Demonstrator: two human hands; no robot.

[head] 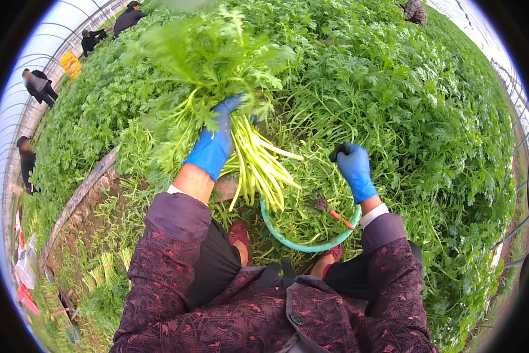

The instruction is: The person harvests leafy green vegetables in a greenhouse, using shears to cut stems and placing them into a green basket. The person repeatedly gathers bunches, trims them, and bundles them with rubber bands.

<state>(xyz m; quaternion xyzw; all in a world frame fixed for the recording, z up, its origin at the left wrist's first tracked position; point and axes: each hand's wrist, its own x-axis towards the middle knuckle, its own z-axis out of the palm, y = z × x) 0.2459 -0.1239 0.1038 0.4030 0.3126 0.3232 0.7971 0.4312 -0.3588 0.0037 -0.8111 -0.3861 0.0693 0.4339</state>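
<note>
A large bunch of leafy green stalks is gripped in my left hand, which wears a blue glove. The pale cut ends point down and right, and the blurred leaves fan out above. My right hand, also blue-gloved, is curled with dark fingertips over the right side of a green round basin; whether it holds something small I cannot tell. Loose leaves and stems fill the basin. On them lies a bundle of dark strands with a red tie.
Dense leafy plants surround the basin. A wooden board runs along the left. Banded bundles of stalks lie at lower left. Several people are at the far left and top, beside the greenhouse wall. A yellow bag is there too.
</note>
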